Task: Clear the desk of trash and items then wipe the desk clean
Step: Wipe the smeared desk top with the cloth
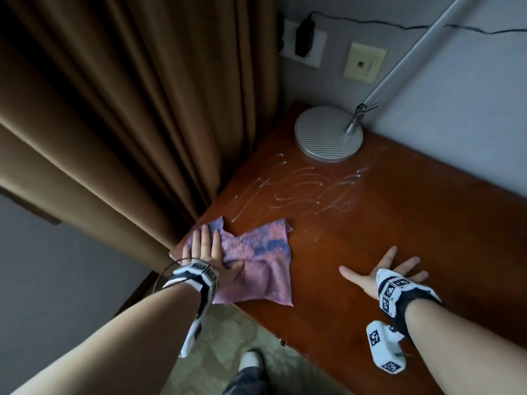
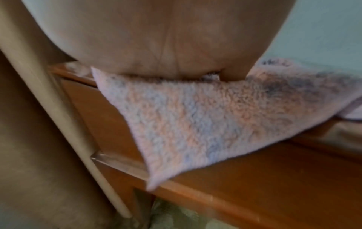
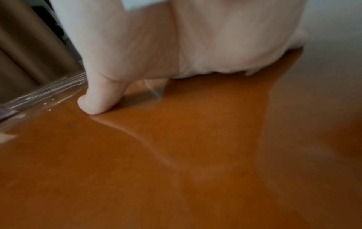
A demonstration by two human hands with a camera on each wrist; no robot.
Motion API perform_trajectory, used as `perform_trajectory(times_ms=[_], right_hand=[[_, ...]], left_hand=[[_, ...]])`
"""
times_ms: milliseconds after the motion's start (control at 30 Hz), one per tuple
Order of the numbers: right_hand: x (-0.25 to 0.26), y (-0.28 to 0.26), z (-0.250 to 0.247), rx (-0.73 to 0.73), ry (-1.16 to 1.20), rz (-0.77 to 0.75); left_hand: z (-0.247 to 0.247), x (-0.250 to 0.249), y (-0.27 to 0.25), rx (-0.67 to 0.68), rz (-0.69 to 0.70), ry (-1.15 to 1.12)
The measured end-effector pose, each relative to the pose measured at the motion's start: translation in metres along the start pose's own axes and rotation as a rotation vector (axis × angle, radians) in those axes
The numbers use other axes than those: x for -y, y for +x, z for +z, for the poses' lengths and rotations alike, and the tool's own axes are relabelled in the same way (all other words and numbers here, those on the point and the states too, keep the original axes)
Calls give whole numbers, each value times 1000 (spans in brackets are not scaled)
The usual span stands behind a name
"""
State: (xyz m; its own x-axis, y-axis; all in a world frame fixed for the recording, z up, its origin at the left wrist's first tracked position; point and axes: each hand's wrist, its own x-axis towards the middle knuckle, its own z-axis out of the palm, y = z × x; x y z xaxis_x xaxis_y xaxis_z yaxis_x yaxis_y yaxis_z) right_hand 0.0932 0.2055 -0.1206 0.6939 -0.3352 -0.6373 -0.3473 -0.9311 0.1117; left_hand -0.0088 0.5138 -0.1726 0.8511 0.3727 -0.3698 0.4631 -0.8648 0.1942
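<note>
Wet-streaked wooden tabletop (image 1: pixel 399 223); left hand (image 1: pixel 205 252) fingers flat pressing the soft, limp cloth (image 1: pixel 256 266) lower-centre; right hand (image 1: pixel 385 273) splayed, empty. Best pressed mid-cloth.

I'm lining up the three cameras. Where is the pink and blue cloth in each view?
Head: cloth lower centre, at the desk's left end, under the flat left hand.
Left wrist: cloth fills the centre, a corner overhanging.
Right wrist: not visible.
Shared landmark: brown curtain, beside the desk.

Your left hand (image 2: pixel 156 46) is pressing flat on the fuzzy pink-and-blue cloth (image 2: pixel 195 124), and one corner of it flops over the edge of the wooden desk (image 2: pixel 254 178).
</note>
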Motion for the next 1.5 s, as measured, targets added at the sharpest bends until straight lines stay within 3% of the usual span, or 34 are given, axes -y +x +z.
perform_trajectory(times_ms=[167,267,367,600,700,867,1000,1100,1333,1500], right_hand=[[1,13,3,15,0,43],[0,17,7,-15,-1,47],[-1,17,10,-40,20,39],[-2,11,4,2,24,6],[-3,12,5,-5,17,8],[-6,14,7,-42,22,-2],[-5,10,5,-56,41,-19],[-4,12,7,-52,44,-11],[-7,18,15,-78,54,-20],[-3,18,10,-76,61,-11]], left_hand=[[0,12,0,21,-37,93],[-13,6,22,-90,-67,86],[-25,3,30,-33,-108,103],[0,11,-11,77,39,127],[-13,-5,-4,88,-7,165],[-20,-40,34,-84,-20,52],[-1,-41,7,30,118,108],[0,-51,-12,127,68,200],[-9,-109,43,14,0,150],[0,-119,-2,128,134,229]])
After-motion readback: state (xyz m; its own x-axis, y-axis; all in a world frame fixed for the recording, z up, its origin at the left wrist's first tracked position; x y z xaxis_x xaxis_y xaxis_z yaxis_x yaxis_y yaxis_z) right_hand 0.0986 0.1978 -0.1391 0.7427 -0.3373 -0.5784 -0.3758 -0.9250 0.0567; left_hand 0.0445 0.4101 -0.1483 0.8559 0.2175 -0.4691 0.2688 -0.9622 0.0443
